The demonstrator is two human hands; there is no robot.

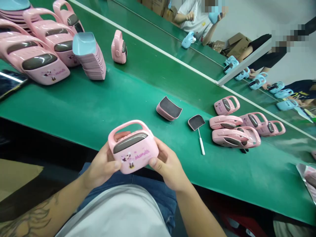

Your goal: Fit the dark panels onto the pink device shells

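Between my two hands I hold a pink plastic case with a carry handle (138,158), a dark glossy strip and a printed cartoon mouse. My left hand (103,164) grips its left side, thumb on the front face. On the right side my right hand (170,164) closes round the lower corner, thumb in front. Just beyond them lies a small stack of curved pink panels with dark faces (169,108). Right of that stack rests a single dark-faced panel (197,122), touching a white-handled screwdriver (201,145).
Several pink cases (234,136) lie to the right on the green bench (138,89). Larger-looking pink cases (41,62) and a leaning stack of pink-and-blue covers (92,59) stand at left. Across a white rail, co-workers (195,16) handle blue cases (258,81).
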